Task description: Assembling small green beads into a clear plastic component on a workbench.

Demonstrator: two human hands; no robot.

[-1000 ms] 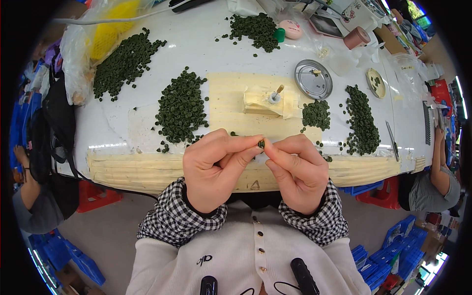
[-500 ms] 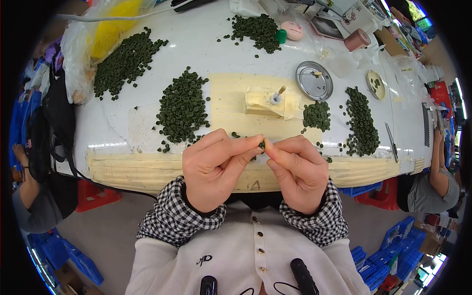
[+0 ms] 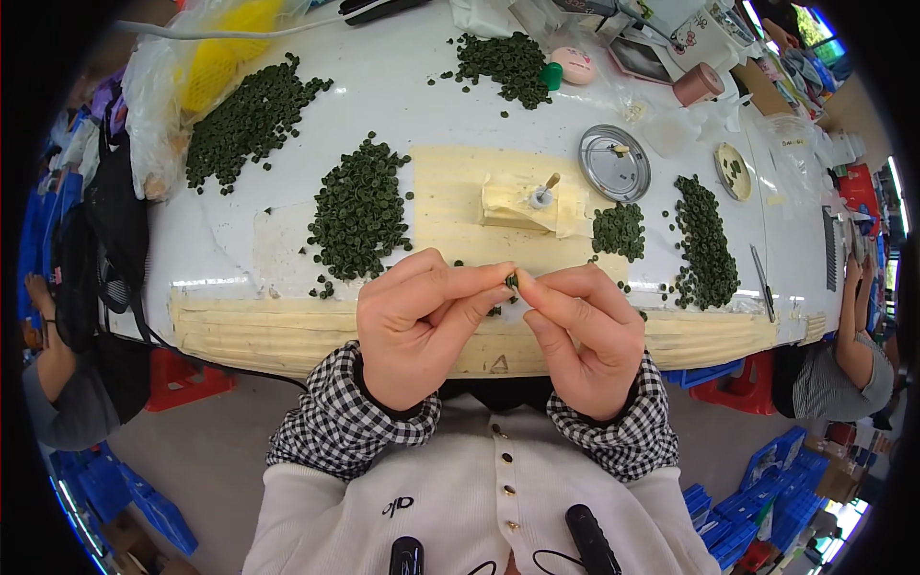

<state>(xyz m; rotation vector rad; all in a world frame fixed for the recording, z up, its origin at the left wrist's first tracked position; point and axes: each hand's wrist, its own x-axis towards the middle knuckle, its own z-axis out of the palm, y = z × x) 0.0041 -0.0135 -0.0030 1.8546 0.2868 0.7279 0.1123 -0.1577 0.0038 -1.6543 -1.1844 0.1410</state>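
Observation:
Just above the table's near edge, my left hand (image 3: pixel 410 331) and my right hand (image 3: pixel 586 335) meet fingertip to fingertip. Between them is a tiny dark green cap-like piece (image 3: pixel 512 281), pinched by thumb and forefinger of the left and touched by the right fingertips, which cover part of it. Beyond the left hand lies a large heap of similar green pieces (image 3: pixel 359 216); a smaller heap (image 3: pixel 618 231) lies past the right hand. Straight ahead stands a block wrapped in yellowish tape (image 3: pixel 513 209), with a white nozzle and a short wooden stick (image 3: pixel 551 180) in its top.
More green heaps lie at the far left (image 3: pixel 254 120), back (image 3: pixel 508 69) and right (image 3: pixel 706 249). A round metal dish (image 3: pixel 606 180), a cream dish (image 3: pixel 730 153) and a slim pen-like tool (image 3: pixel 763 283) sit on the right. People work at both sides.
Both hands stay pinched around the green piece, in nearly the same place. The view has shifted very slightly.

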